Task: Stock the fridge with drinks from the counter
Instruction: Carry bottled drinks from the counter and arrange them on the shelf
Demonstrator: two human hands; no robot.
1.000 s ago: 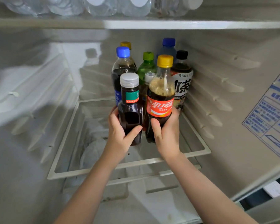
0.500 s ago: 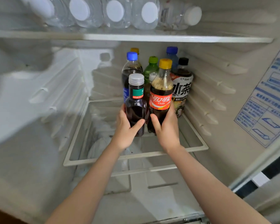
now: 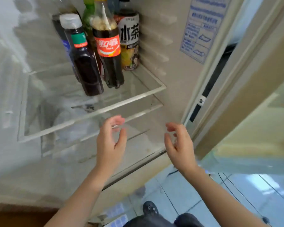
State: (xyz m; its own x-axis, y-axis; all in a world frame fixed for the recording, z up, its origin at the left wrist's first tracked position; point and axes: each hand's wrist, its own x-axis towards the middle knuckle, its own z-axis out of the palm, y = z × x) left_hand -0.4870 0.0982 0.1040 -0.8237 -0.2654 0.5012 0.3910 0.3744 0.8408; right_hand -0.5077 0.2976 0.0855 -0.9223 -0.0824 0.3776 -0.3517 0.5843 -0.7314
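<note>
Fridge (image 3: pixel 162 46) is seen open, with drinks stood at the right rear of its glass shelf (image 3: pixel 105 108): cola bottle (image 3: pixel 108 46) and grey-capped dark bottle (image 3: pixel 87 68) in front, tea bottle (image 3: pixel 129 38) behind by the wall. Left hand (image 3: pixel 110 145) and right hand (image 3: pixel 180 148) are held empty below the shelf edge, fingers loosely curled. Risk as judged: the tightly packed front pair could be clipped and toppled when more bottles are loaded.

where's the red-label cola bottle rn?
Head view: red-label cola bottle stands on the glass shelf, between the white-capped dark bottle left and the tea bottle right.
</note>
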